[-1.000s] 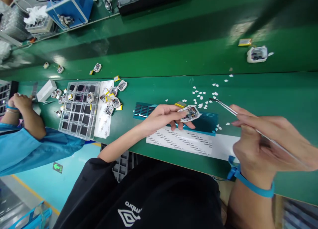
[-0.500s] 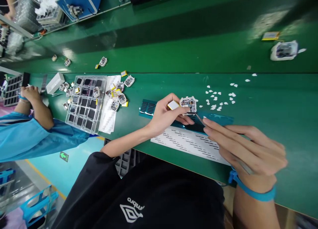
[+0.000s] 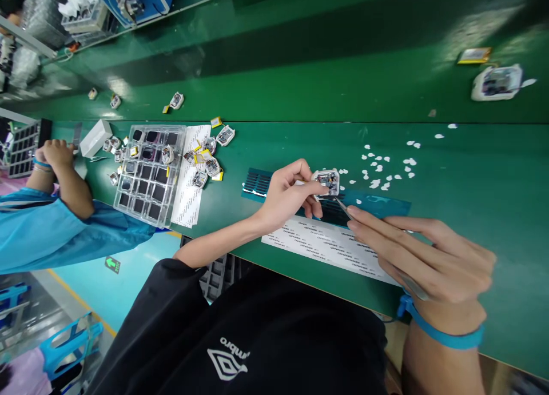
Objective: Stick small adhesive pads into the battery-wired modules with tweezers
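White small device casing [image 3: 326, 182] at frame centre pinched in my left hand [image 3: 286, 196] over the green bench [image 3: 450, 223], my right hand [image 3: 433, 258] lower right, fingers pressed together on metal tweezers [image 3: 342, 204], tip at the casing, clear compartment tray [image 3: 148, 172] at left.

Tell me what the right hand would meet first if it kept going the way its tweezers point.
Most likely the small white module pinched in the left hand: the right hand aims its tweezers up-left, tip right at its lower edge.

The left hand [image 3: 286, 194] reaches forward, fingers pinched together. The right hand [image 3: 422, 256] has fingers stretched out, pinching too.
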Motion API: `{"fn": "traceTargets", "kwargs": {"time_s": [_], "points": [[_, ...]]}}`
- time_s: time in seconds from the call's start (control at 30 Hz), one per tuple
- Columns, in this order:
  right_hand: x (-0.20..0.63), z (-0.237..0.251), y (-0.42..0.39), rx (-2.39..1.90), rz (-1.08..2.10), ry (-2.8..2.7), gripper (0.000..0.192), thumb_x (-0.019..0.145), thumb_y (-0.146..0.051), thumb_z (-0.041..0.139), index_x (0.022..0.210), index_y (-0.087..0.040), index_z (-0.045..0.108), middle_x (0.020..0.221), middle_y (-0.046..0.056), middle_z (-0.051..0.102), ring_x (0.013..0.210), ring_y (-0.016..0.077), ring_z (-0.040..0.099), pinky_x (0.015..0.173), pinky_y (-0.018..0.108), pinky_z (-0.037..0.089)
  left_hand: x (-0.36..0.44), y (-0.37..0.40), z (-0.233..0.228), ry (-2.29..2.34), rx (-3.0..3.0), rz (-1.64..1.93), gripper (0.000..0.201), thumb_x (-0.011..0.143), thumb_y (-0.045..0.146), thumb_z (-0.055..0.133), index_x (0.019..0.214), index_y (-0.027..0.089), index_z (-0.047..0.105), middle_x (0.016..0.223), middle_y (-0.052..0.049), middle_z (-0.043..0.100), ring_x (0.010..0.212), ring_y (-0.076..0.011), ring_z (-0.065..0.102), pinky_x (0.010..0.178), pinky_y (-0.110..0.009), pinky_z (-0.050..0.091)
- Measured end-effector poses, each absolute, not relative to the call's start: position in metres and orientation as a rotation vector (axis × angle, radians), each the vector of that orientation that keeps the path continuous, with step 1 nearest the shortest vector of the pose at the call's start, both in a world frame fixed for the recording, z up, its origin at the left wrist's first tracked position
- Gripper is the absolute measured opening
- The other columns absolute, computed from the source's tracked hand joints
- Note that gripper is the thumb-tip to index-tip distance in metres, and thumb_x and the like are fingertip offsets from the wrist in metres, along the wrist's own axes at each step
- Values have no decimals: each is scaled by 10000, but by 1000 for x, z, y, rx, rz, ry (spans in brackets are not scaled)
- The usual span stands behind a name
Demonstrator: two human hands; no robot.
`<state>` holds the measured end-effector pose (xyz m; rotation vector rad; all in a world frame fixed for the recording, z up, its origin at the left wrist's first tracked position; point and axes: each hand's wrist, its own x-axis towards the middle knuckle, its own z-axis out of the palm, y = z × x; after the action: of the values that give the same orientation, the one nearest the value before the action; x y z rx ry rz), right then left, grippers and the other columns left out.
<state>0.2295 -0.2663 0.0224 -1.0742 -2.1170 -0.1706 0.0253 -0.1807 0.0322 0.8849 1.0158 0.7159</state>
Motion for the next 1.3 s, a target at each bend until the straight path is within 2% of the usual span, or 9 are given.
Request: {"fn": "traceTargets", "kwargs": {"time_s": [0.27,0.47,0.67,0.8,0.9,1.0,1.1,1.3], "points": [[228,24,-273,-1089,-175,-2209,765,939,-35,688,1629,-253,440,1207,-14,794,827,210,728,674,372,596,27,-183,32,1011,942,770,501,750,443,861,696,231,410,489,135,471,374,-59,558,377,-201,370],[228,24,-275,-1087,-171,-2237,871,843,22,758,1624,-208,446,1223,9,794,882,233,731,695,391,589,28,-184,32,1013,941,753,497,754,411,867,684,227,411,509,135,484,369,-51,554,376,-199,377],[230,22,-274,-1083,-114,-2227,788,915,-4,683,1628,-236,441,1248,2,786,884,233,725,697,393,596,27,-184,27,993,928,770,503,759,401,881,684,224,417,524,127,501,388,-60,582,402,-204,428],[230,20,-275,-1097,-85,-2231,808,921,-37,705,1637,-286,425,1253,-14,785,884,223,737,686,385,603,26,-184,25,996,930,744,513,776,427,879,703,225,413,536,122,511,407,-69,605,422,-207,472],[229,18,-274,-1098,-57,-2209,852,884,-14,736,1631,-293,435,1267,-1,782,884,226,737,687,389,612,27,-184,26,1026,943,681,458,813,399,857,761,224,437,561,115,536,446,-76,637,461,-204,516],[228,16,-272,-1122,24,-2135,893,864,32,729,1630,-316,428,1283,10,776,872,222,733,697,392,627,29,-184,26,1035,944,666,316,849,310,819,951,216,534,654,99,601,525,-98,701,528,-212,581],[228,14,-270,-1102,65,-2029,860,863,45,728,1594,-337,484,1259,1,785,871,203,743,704,382,632,30,-185,27,991,964,674,269,896,245,743,1108,211,581,714,80,623,605,-124,756,580,-218,622],[230,6,-271,-1082,21,-1976,802,842,53,748,1537,-305,568,1228,13,797,872,191,758,690,373,632,29,-186,27,907,983,739,255,893,218,725,1111,205,594,758,66,635,627,-126,771,587,-208,639]]}}
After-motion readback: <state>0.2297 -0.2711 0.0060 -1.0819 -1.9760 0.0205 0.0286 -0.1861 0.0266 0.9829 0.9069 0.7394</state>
